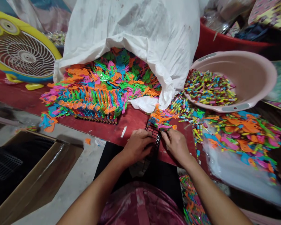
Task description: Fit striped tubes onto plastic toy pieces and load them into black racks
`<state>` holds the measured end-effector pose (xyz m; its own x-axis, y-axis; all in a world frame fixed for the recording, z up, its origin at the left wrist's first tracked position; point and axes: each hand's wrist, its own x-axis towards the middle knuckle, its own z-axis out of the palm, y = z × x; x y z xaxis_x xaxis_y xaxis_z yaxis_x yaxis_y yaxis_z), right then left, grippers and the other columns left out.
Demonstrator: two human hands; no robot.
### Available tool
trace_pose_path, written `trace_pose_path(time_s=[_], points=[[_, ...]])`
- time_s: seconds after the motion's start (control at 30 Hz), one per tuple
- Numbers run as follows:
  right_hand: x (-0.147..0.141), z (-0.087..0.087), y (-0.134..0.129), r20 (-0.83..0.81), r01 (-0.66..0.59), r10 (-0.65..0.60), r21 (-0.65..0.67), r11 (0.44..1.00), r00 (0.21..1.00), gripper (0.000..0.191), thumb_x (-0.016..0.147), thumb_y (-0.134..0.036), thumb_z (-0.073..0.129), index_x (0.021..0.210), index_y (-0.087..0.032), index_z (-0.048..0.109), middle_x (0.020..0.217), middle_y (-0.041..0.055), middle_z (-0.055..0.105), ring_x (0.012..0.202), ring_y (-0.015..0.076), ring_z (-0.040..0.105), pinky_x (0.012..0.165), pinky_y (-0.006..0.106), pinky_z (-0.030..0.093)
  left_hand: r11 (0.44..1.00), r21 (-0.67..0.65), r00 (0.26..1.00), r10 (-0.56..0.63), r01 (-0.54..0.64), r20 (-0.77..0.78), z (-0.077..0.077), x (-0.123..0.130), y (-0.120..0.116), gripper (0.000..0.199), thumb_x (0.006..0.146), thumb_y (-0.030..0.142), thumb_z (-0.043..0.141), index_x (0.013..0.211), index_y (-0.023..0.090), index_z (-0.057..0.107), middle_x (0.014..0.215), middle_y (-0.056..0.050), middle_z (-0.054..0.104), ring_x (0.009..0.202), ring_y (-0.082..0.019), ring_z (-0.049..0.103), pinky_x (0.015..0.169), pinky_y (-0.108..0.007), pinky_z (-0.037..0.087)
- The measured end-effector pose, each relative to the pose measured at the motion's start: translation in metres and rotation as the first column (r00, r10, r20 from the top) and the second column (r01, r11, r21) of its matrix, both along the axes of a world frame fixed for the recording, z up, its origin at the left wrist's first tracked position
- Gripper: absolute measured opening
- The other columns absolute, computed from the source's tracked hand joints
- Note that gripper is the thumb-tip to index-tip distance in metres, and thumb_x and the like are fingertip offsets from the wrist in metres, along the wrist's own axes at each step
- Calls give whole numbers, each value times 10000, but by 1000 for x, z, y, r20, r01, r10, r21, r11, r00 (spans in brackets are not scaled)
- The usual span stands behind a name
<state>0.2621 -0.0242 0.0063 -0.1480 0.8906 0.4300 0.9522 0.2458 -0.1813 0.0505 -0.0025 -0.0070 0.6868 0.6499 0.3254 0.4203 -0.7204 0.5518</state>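
Observation:
A black plastic rack with rows of slots [157, 139] lies at the red table's front edge, between my hands. My left hand [138, 144] is closed over its left side, with the fingers curled onto the slots. On the right, my right hand [176, 144] is closed in a pinch by the rack's right edge; what its fingertips hold is hidden. Orange, pink and blue plastic pieces [162, 118] stand in or lie over the rack's far end. Further left is a second black rack [97, 120], filled with rows of coloured plastic pieces [91, 100].
A white sack [133, 18] spills coloured plastic pieces onto the red table [16, 97]. A pink basin [253, 75] holds small striped tubes [210, 87]. More pieces lie on clear plastic bags [236, 175]. A yellow fan [25, 56] and a cardboard box [49, 175] of black racks stand left.

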Motion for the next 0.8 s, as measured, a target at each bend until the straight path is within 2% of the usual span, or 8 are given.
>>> trace_pose_path(time_s=[0.27, 0.37, 0.43, 0.5, 0.57, 0.63, 0.7, 0.8], points=[[-11, -1, -5, -72, 113, -117, -61, 992, 991, 267, 995, -316, 431, 819, -186, 583, 717, 43, 614, 627, 174, 542, 587, 288, 300, 1000, -27, 1000, 7, -8, -18, 7, 1, -6, 262, 882, 218, 587, 1135, 230, 651, 1146, -66, 656, 1086, -240, 556, 918, -401, 427], [-11, -2, -6, -104, 136, -142, -67, 988, 984, 256, 989, -346, 460, 827, -187, 578, 729, 33, 617, 634, 169, 553, 588, 279, 310, 994, 37, 993, 97, -100, 66, 17, 4, -10, 207, 923, 239, 550, 1107, 226, 644, 1091, -59, 678, 1015, -214, 584, 865, -374, 445], [-10, -2, -5, -101, 140, -147, -77, 987, 984, 258, 983, -365, 479, 835, -184, 588, 753, 39, 625, 668, 175, 575, 601, 276, 326, 956, 135, 955, 235, -261, 181, 29, 10, -10, 193, 940, 275, 538, 1097, 237, 646, 1062, -59, 685, 988, -212, 590, 861, -378, 444], [-8, -1, -3, -81, 154, -162, -93, 984, 983, 261, 987, -355, 474, 847, -181, 610, 782, 52, 643, 705, 186, 599, 612, 277, 338, 872, 237, 888, 358, -429, 289, 43, 19, -5, 245, 923, 313, 578, 1150, 241, 633, 1117, -80, 673, 1049, -240, 581, 920, -420, 426], [-7, 0, -1, -65, 163, -171, -113, 980, 983, 248, 990, -322, 464, 876, -182, 633, 822, 61, 666, 734, 192, 619, 619, 277, 349, 812, 304, 855, 403, -499, 328, 56, 31, 3, 368, 885, 355, 635, 1230, 229, 598, 1228, -112, 638, 1169, -288, 544, 1017, -485, 373], [-8, 0, 2, -68, 171, -181, -133, 976, 981, 215, 982, -303, 480, 920, -183, 647, 853, 62, 683, 754, 193, 634, 624, 274, 359, 821, 333, 879, 379, -464, 290, 66, 43, 13, 436, 858, 394, 668, 1250, 221, 587, 1294, -125, 613, 1258, -325, 499, 1087, -539, 301], [-9, 0, 5, -74, 179, -192, -154, 972, 979, 188, 975, -289, 496, 961, -185, 653, 877, 60, 697, 768, 192, 645, 628, 271, 365, 844, 341, 907, 347, -413, 239, 69, 53, 22, 382, 860, 392, 663, 1205, 234, 615, 1301, -113, 619, 1298, -339, 473, 1116, -577, 243], [-11, 0, 7, -68, 212, -227, -180, 961, 972, 200, 973, -310, 508, 945, -184, 661, 863, 57, 705, 742, 190, 648, 610, 273, 355, 846, 355, 916, 339, -397, 216, 68, 61, 28, 282, 881, 357, 637, 1141, 249, 650, 1289, -94, 635, 1309, -336, 466, 1125, -608, 190]])
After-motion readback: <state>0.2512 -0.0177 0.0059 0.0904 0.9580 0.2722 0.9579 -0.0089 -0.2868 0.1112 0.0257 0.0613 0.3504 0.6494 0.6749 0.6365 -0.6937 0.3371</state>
